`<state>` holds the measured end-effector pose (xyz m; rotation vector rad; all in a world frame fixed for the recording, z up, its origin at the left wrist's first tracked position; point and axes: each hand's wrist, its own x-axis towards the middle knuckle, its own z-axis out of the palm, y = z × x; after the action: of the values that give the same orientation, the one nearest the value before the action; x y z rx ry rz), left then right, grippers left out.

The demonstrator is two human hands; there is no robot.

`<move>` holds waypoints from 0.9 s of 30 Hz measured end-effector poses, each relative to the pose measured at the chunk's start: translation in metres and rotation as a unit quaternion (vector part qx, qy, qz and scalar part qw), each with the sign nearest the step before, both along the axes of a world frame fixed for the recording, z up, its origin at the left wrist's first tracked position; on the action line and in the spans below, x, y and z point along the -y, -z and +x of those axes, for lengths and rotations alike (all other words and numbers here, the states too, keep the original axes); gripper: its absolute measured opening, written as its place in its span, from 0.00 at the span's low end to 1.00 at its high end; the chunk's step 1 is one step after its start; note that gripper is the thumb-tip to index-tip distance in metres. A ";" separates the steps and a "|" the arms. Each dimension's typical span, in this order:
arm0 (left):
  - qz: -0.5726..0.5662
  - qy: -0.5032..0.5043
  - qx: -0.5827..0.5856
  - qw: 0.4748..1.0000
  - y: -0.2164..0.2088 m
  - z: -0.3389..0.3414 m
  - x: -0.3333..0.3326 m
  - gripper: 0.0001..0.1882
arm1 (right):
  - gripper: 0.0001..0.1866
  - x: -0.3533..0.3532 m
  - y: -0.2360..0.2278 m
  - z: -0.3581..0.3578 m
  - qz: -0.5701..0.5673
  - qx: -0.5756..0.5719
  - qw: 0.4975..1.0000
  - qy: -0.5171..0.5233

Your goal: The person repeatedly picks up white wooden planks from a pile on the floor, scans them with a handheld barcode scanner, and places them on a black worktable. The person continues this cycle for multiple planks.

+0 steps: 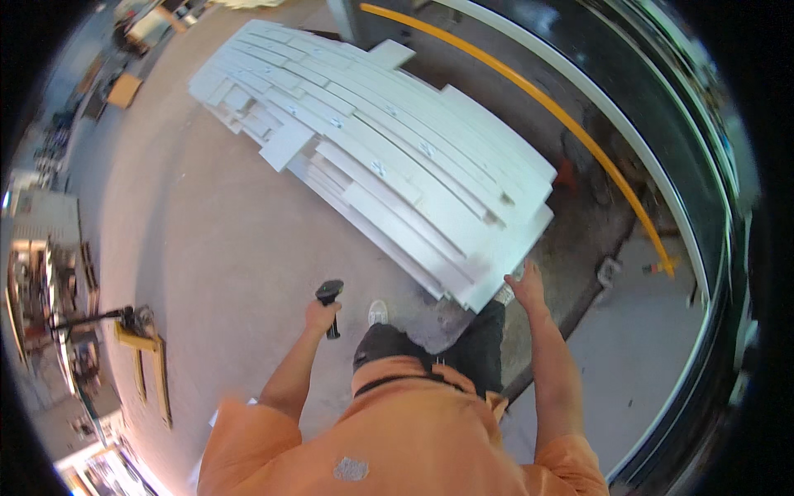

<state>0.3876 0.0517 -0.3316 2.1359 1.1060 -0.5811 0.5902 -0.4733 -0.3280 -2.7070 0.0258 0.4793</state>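
My left hand [319, 317] is closed round the grip of a black handheld barcode scanner [329, 291], held out over the floor to the left of the stack. A long stack of white boards [397, 178] of differing lengths and widths stretches from close in front of me to the far left. Small printed labels [378, 168] are stuck on several boards. My right hand [528, 289] is beside the near right corner of the stack, its thumb and fingers apart. Whether its fingertips touch the board edge I cannot tell.
A yellow pallet jack [149, 364] stands at the left. Along the right side curves a yellow rail [562, 120] beside a large dark machine frame [695, 157]. A cardboard box [124, 91] sits far left. Some boards jut out from the stack's sides.
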 end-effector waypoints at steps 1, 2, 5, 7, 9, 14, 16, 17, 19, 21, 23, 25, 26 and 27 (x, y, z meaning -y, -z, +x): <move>0.002 0.005 0.012 1.000 0.008 0.004 0.021 0.26 | 0.45 -0.005 0.007 0.047 0.029 0.048 0.998 -0.020; 0.011 -0.033 -0.005 0.999 0.015 0.003 0.043 0.26 | 0.47 -0.011 0.017 0.092 0.022 0.034 0.998 -0.052; 0.002 -0.163 -0.058 0.985 0.018 -0.043 0.109 0.25 | 0.51 -0.039 0.048 0.186 0.062 0.084 0.985 -0.134; 0.067 -0.213 -0.072 0.972 0.019 -0.074 0.170 0.24 | 0.52 -0.056 0.063 0.247 0.066 0.076 0.977 -0.187; 0.037 -0.282 -0.070 0.956 0.016 -0.094 0.244 0.22 | 0.54 -0.063 0.067 0.299 0.041 0.088 0.969 -0.229; 0.015 -0.287 -0.202 0.936 -0.028 -0.129 0.388 0.23 | 0.57 -0.082 0.071 0.341 -0.016 -0.016 0.946 -0.323; 0.025 -0.275 -0.254 0.927 -0.038 -0.127 0.422 0.22 | 0.54 -0.087 0.074 0.341 -0.028 0.012 0.946 -0.323; 0.014 -0.296 -0.221 0.929 -0.039 -0.121 0.434 0.22 | 0.52 -0.087 0.076 0.341 -0.005 0.026 0.943 -0.331; -0.002 -0.338 -0.195 0.921 -0.038 -0.100 0.455 0.22 | 0.48 -0.087 0.082 0.341 -0.072 0.047 0.942 -0.325; -0.011 -0.338 -0.158 0.928 -0.038 -0.068 0.461 0.21 | 0.43 -0.085 0.087 0.345 -0.078 0.067 0.941 -0.322; -0.025 -0.312 -0.129 0.941 -0.045 -0.030 0.456 0.21 | 0.40 -0.081 0.090 0.348 -0.083 0.052 0.944 -0.316; -0.016 -0.300 -0.098 0.949 -0.058 0.008 0.440 0.21 | 0.38 -0.074 0.090 0.345 -0.086 0.057 0.936 -0.336; -0.022 -0.291 -0.095 0.952 -0.066 0.026 0.430 0.21 | 0.38 -0.066 0.088 0.341 -0.077 0.082 0.935 -0.336; -0.018 -0.281 -0.103 0.954 -0.073 0.041 0.422 0.21 | 0.39 -0.057 0.085 0.333 -0.084 0.048 0.930 -0.355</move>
<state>0.4286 -0.3700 -0.2588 1.6372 1.7186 -0.5478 0.9232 -0.4167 -0.4126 -2.8363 -1.0074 0.5548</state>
